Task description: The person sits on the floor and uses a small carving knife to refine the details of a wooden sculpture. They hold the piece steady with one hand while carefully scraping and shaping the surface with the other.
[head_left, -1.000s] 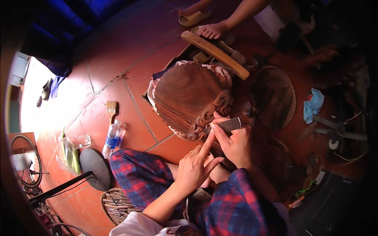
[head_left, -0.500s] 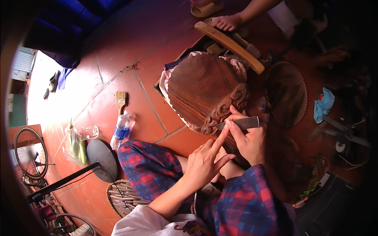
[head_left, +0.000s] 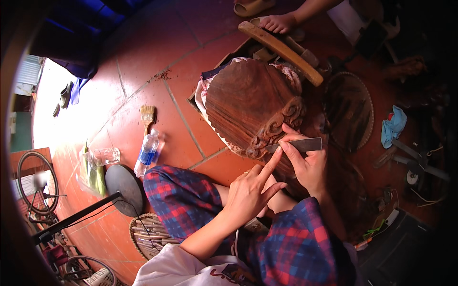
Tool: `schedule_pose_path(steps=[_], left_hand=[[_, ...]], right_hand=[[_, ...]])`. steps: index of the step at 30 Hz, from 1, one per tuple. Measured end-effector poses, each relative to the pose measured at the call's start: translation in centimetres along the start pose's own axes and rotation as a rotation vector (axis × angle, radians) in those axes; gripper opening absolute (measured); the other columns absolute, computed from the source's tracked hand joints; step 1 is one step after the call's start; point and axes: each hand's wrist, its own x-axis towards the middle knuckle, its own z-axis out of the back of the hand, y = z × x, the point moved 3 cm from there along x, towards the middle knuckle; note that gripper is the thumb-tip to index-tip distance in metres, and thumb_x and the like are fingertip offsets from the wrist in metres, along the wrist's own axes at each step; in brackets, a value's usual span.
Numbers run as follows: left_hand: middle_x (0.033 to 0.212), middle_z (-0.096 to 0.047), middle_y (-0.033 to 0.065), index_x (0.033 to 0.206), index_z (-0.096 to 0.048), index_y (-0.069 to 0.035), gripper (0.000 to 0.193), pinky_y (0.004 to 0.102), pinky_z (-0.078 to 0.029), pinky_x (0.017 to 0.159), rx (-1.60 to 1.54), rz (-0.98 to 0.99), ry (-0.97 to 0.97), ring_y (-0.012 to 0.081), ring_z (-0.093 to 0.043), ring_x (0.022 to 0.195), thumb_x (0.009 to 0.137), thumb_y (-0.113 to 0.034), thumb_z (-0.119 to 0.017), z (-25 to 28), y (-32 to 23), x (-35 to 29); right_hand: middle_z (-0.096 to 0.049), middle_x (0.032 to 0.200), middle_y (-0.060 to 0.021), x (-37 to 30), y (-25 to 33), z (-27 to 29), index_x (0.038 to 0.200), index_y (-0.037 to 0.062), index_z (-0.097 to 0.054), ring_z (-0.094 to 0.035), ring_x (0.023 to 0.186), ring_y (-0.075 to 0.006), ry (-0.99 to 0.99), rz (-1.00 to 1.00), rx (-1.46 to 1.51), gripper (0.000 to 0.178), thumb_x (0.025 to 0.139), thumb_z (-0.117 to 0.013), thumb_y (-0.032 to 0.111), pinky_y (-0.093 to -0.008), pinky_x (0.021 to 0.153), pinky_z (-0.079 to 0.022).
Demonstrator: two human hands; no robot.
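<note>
My right hand (head_left: 309,169) is closed around a flat grey metal carving blade (head_left: 307,144), its narrow end pointing left at the carved edge of a dark brown wooden panel (head_left: 243,102). That near right edge has raised scrolls (head_left: 274,129); the rest of the panel's face is smooth, with a scalloped rim. My left hand (head_left: 245,194) has its index finger stretched out to the blade's tip, its thumb spread apart. It grips nothing. The fingertips hide where the blade meets the wood. Patterned cloth (head_left: 202,101) shows beneath the panel.
Beyond the panel lies a curved wooden bar (head_left: 281,52), by another person's bare foot (head_left: 279,23). A brush (head_left: 147,117), plastic bottle (head_left: 147,153) and glass mug (head_left: 107,156) are at left, near a round black base (head_left: 125,188). At right are an oval panel (head_left: 349,112) and blue cloth (head_left: 393,127).
The blade and my right hand have shifted slightly right, and the blade's face is turned differently. My left index finger has followed. The whole view has shifted a little.
</note>
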Motion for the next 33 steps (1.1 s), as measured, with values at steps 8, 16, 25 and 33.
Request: schedule_pose_path(steps=[8, 16, 25, 33], left_hand=[[0.091, -0.063, 0.0142, 0.152, -0.033, -0.019, 0.079, 0.0416, -0.053, 0.066, 0.004, -0.023, 0.021, 0.0323, -0.066, 0.079, 0.086, -0.039, -0.071, -0.2, -0.3, 0.5], [0.096, -0.067, 0.0143, 0.153, -0.028, -0.005, 0.081, 0.0337, -0.056, 0.068, -0.307, -0.019, -0.143, 0.0223, -0.067, 0.076, 0.086, -0.013, -0.074, -0.2, 0.6, -1.3], [0.078, -0.065, 0.0100, 0.106, -0.052, -0.003, 0.017, 0.0282, -0.051, 0.060, -0.487, 0.305, -0.168, 0.0145, -0.066, 0.068, 0.093, -0.006, -0.063, -8.8, 11.0, -8.7], [0.079, -0.063, 0.0112, 0.090, -0.058, -0.009, 0.020, 0.0393, -0.053, 0.061, 0.070, -0.079, -0.018, 0.0276, -0.067, 0.072, 0.085, -0.026, -0.067, -14.4, 11.5, -8.8]], right_hand=[[-0.073, 0.101, -0.0179, -0.1, -0.8, 1.0, 0.095, -0.0036, -0.070, -0.069, 0.106, -0.0274, -0.045, 0.019, 0.026, 0.012, 0.090, -0.066, 0.006, -0.0369, 0.091, -0.052], [-0.070, 0.102, -0.0119, 0.4, -2.6, 7.3, 0.102, -0.0030, -0.067, -0.067, 0.102, -0.0191, 0.074, -0.096, 0.636, 0.019, 0.096, -0.064, 0.014, -0.0295, 0.084, -0.055], [-0.063, 0.073, 0.0012, 0.3, -22.0, 24.3, 0.085, 0.0086, -0.063, -0.059, 0.057, -0.0069, -0.209, -0.756, -0.042, 0.018, 0.085, -0.077, 0.019, -0.0219, 0.052, -0.053], [-0.056, 0.068, 0.0047, -2.0, -30.6, 25.3, 0.073, 0.0177, -0.044, -0.055, 0.052, -0.0108, -0.158, -0.967, -0.118, 0.031, 0.091, -0.069, 0.017, -0.0270, 0.049, -0.050]])
